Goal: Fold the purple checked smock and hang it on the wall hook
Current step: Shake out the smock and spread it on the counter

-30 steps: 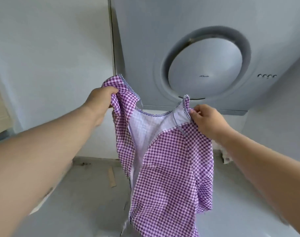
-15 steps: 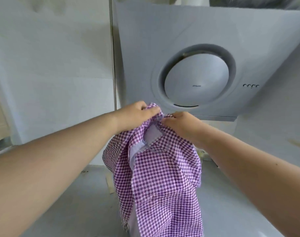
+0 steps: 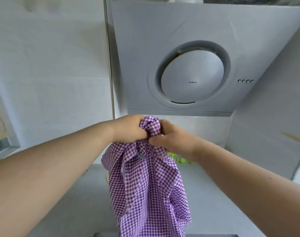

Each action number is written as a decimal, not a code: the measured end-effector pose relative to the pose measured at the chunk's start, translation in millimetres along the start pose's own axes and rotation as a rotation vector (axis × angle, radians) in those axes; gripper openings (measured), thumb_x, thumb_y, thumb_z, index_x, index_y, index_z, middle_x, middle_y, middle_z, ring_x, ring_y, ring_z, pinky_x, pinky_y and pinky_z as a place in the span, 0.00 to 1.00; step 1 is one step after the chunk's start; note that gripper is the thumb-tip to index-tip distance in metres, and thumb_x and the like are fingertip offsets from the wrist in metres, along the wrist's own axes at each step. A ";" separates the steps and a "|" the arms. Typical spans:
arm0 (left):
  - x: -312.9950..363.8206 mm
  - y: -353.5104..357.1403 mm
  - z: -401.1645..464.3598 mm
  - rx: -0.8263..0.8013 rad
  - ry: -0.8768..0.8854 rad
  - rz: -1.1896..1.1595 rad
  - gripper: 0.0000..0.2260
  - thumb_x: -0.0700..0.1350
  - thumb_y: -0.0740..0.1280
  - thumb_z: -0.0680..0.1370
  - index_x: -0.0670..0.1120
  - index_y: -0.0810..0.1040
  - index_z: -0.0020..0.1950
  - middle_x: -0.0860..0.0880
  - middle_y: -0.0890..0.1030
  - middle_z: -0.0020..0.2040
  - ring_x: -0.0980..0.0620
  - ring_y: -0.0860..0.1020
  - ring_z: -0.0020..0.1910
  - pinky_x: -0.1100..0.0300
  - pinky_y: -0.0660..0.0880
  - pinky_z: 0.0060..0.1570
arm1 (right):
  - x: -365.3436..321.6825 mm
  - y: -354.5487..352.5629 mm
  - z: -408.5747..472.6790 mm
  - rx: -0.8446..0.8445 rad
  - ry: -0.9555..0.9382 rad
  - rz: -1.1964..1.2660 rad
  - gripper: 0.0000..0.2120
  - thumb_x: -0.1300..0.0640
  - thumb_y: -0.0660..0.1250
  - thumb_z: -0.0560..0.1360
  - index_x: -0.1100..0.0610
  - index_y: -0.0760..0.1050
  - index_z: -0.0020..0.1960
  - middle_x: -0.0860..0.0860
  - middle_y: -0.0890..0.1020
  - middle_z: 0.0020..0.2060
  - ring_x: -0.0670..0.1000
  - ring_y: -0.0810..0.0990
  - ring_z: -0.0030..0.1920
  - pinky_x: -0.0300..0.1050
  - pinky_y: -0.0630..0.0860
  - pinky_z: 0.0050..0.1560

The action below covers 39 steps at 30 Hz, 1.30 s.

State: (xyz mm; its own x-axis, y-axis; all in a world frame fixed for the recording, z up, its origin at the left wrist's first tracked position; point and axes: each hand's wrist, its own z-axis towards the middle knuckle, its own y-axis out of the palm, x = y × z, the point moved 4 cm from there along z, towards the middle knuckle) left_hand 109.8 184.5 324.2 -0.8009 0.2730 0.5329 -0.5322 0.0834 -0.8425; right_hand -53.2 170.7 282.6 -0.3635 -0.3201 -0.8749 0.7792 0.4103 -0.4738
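The purple checked smock [image 3: 145,189] hangs in front of me, bunched at its top and draping down past the bottom edge of the view. My left hand [image 3: 128,128] grips the gathered top from the left. My right hand [image 3: 169,139] holds the same bunch from the right, touching the left hand. No wall hook shows in this view.
A grey range hood [image 3: 193,76] with a round disc and small buttons is mounted straight ahead above my hands. White tiled wall [image 3: 48,65] fills the left. A grey countertop [image 3: 81,199] lies below, with a yellow-green packet [image 3: 179,159] behind my right wrist.
My hands came together from holding the collar spread apart, gathering the smock's top into one bunch. The view has tilted upward, showing more of the hood.
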 end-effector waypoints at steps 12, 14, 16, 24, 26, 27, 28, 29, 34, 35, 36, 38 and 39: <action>-45.6 1.2 -7.4 0.093 -0.141 -0.049 0.09 0.51 0.71 0.81 0.59 0.80 0.61 0.56 0.85 0.54 0.53 0.83 0.52 0.54 0.78 0.58 | 80.4 33.4 -48.2 -0.440 0.206 -0.833 0.14 0.42 0.63 0.82 0.52 0.78 0.53 0.47 0.82 0.47 0.49 0.80 0.46 0.43 0.74 0.51; -55.4 5.1 -10.5 0.069 -0.166 -0.015 0.10 0.52 0.71 0.81 0.58 0.80 0.63 0.56 0.84 0.55 0.53 0.82 0.54 0.55 0.77 0.57 | 96.5 13.9 -51.6 -0.484 0.335 -0.955 0.21 0.39 0.64 0.81 0.58 0.79 0.57 0.49 0.84 0.47 0.49 0.83 0.46 0.45 0.80 0.54; -63.0 10.3 -13.4 0.056 -0.174 0.020 0.09 0.53 0.71 0.81 0.59 0.79 0.61 0.56 0.83 0.56 0.53 0.81 0.55 0.52 0.77 0.62 | 106.4 -20.3 -56.8 -0.480 0.511 -1.145 0.24 0.41 0.66 0.80 0.59 0.79 0.64 0.49 0.82 0.44 0.49 0.82 0.42 0.45 0.81 0.54; -38.1 49.7 -23.4 -0.088 -0.128 -0.132 0.07 0.56 0.73 0.80 0.60 0.82 0.58 0.59 0.87 0.52 0.55 0.84 0.53 0.56 0.78 0.58 | 85.5 -35.6 -78.9 -0.152 0.354 -1.104 0.42 0.24 0.68 0.69 0.43 0.66 0.77 0.44 0.76 0.71 0.54 0.72 0.73 0.56 0.66 0.75; -19.4 66.8 -25.7 -0.160 -0.098 -0.157 0.06 0.53 0.73 0.79 0.60 0.82 0.56 0.59 0.87 0.51 0.56 0.85 0.52 0.57 0.78 0.57 | 84.6 -7.5 -77.7 -0.008 0.225 -0.683 0.33 0.36 0.73 0.74 0.45 0.68 0.73 0.44 0.79 0.64 0.52 0.78 0.65 0.51 0.74 0.68; -9.8 75.9 -27.1 -0.189 -0.080 -0.161 0.07 0.52 0.74 0.79 0.60 0.82 0.57 0.59 0.87 0.51 0.56 0.85 0.52 0.56 0.79 0.60 | 86.7 2.2 -78.3 0.053 0.198 -0.602 0.22 0.42 0.71 0.77 0.49 0.73 0.68 0.47 0.82 0.58 0.52 0.81 0.59 0.48 0.77 0.60; -1.6 83.8 -28.6 -0.203 -0.054 -0.139 0.09 0.53 0.74 0.79 0.60 0.82 0.59 0.59 0.87 0.52 0.57 0.85 0.53 0.54 0.79 0.63 | 89.3 8.8 -80.8 0.108 0.192 -0.580 0.13 0.47 0.68 0.80 0.52 0.76 0.61 0.50 0.84 0.53 0.54 0.82 0.54 0.47 0.76 0.53; 5.1 90.0 -31.0 -0.201 -0.030 -0.093 0.14 0.54 0.74 0.79 0.58 0.80 0.64 0.60 0.86 0.56 0.58 0.84 0.55 0.54 0.78 0.66 | 93.4 13.3 -85.6 0.142 0.207 -0.561 0.10 0.49 0.64 0.82 0.55 0.78 0.56 0.52 0.84 0.50 0.55 0.82 0.52 0.47 0.74 0.49; -11.2 98.1 -40.0 -0.264 -0.256 0.087 0.44 0.74 0.72 0.70 0.56 0.61 0.78 0.52 0.75 0.70 0.48 0.79 0.64 0.46 0.76 0.68 | 124.8 0.3 -114.0 0.079 0.325 -0.542 0.14 0.51 0.59 0.85 0.55 0.80 0.63 0.54 0.84 0.57 0.57 0.81 0.56 0.46 0.73 0.54; -18.2 101.0 -43.1 -0.291 -0.337 0.029 0.42 0.73 0.71 0.71 0.57 0.60 0.78 0.50 0.75 0.70 0.46 0.78 0.65 0.42 0.75 0.68 | 132.4 -6.5 -120.7 0.058 0.344 -0.571 0.15 0.50 0.59 0.85 0.55 0.80 0.62 0.54 0.84 0.57 0.57 0.81 0.55 0.46 0.73 0.54; -24.6 102.4 -46.5 -0.310 -0.397 -0.035 0.36 0.69 0.70 0.74 0.56 0.62 0.76 0.49 0.75 0.68 0.45 0.78 0.64 0.42 0.75 0.67 | 138.2 -11.9 -125.7 0.046 0.360 -0.588 0.15 0.49 0.58 0.85 0.55 0.80 0.61 0.54 0.85 0.56 0.56 0.81 0.54 0.47 0.74 0.55; -28.9 107.2 -55.0 -0.329 -0.442 -0.123 0.20 0.59 0.65 0.80 0.53 0.68 0.69 0.47 0.77 0.63 0.46 0.77 0.61 0.45 0.72 0.64 | 152.2 -24.2 -139.9 0.023 0.389 -0.597 0.17 0.47 0.58 0.85 0.55 0.80 0.61 0.52 0.85 0.55 0.55 0.82 0.53 0.50 0.77 0.58; -29.8 110.9 -57.6 -0.325 -0.442 -0.161 0.14 0.56 0.63 0.81 0.51 0.71 0.63 0.46 0.79 0.60 0.46 0.77 0.59 0.45 0.71 0.64 | 159.9 -31.1 -148.3 0.012 0.400 -0.599 0.17 0.46 0.58 0.85 0.54 0.80 0.61 0.52 0.85 0.54 0.55 0.83 0.52 0.51 0.78 0.60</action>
State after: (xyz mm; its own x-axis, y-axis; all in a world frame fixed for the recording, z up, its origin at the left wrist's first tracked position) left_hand 90.5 240.9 210.4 -0.7926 -0.1890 0.5797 -0.6012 0.4001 -0.6917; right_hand -211.3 233.4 142.5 -0.8878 -0.1491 -0.4355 0.3917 0.2521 -0.8849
